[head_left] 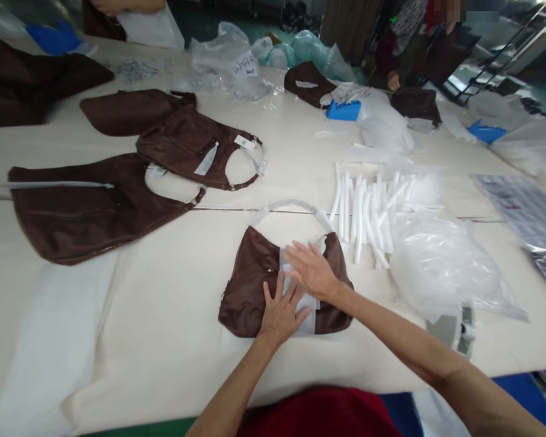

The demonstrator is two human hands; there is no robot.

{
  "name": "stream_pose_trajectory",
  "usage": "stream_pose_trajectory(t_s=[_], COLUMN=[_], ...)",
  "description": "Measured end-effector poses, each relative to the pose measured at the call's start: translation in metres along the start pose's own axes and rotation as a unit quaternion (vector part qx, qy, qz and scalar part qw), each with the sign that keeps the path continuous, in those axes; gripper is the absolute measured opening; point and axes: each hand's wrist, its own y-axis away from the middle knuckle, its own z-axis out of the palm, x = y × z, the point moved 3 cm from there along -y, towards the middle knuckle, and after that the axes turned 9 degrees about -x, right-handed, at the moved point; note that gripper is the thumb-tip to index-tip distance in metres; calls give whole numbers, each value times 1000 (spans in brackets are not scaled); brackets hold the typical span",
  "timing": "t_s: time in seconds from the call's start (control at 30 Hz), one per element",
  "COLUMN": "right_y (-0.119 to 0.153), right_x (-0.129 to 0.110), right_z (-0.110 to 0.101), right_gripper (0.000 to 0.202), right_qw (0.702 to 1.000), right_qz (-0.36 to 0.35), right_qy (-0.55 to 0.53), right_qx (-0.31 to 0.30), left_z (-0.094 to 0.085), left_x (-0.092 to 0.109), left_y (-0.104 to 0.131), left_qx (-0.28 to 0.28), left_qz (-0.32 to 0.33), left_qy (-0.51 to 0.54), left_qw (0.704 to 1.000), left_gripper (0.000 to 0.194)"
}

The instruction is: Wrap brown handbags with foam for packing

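A brown handbag (248,285) lies flat on the table in front of me, its handle (291,204) wrapped in white material and arched away from me. Down the bag's middle runs a strip of pale, translucent wrapping (307,325). My left hand (279,312) rests on the bag's front with fingers spread, partly over the strip. Just beyond it, my right hand (313,270) is stretched out flat over the upper part of the strip, its fingers slightly blurred. Neither hand grasps anything. Part of the strip is hidden under the hands.
More brown bags (82,209) lie at the left. White foam tubes (359,212) and a clear plastic bag (446,261) are to the right, near a tape dispenser (459,331). Across the table are plastic bags (230,60), blue pieces (343,110) and a co-worker's hand (394,81).
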Motion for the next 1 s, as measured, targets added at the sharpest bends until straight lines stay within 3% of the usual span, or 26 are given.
stream_pose_trajectory(t_s=[0.1,0.17,0.23,0.33,0.43,0.57,0.67,0.73,0.8,0.87,0.93,1.0], right_y=[21,19,15,19,32,38,40,48,66,91,110,117], right_x=[-1,3,3,-10,-29,-41,-36,-25,-4,24,50,68], right_z=[47,61,58,42,44,66,61,47,33,31,41,52], right_gripper=[64,68,65,61,65,66,60,53,49,53,65,72], right_qw=[998,998,999,1000,999,998,995,989,957,879,788,723], right_qz=[-52,-48,-39,-6,11,5,15,61,181,344,466,506], right_qy=[-19,-29,-33,-22,-17,-61,-101,-131,-177,-246,-345,-445], right_qx=[-5,-17,-13,21,31,-23,-16,41,143,220,208,154], left_z=[-5,-16,-32,-52,-50,-32,-36,-49,-63,-69,-68,-68], left_x=[-5,-11,-20,-39,-54,-61,-69,-86,-111,-138,-158,-166], left_y=[5,10,16,25,26,21,21,26,31,35,34,28], left_qx=[17,53,101,153,116,30,2,36,100,131,113,80], left_qz=[53,91,109,80,18,-21,-21,-49,-136,-262,-366,-414], left_qy=[10,10,11,2,-48,-77,-8,73,157,247,342,429], left_qw=[998,994,989,985,992,996,1000,995,973,924,858,799], left_gripper=[43,36,36,41,47,51,51,50,53,62,70,71])
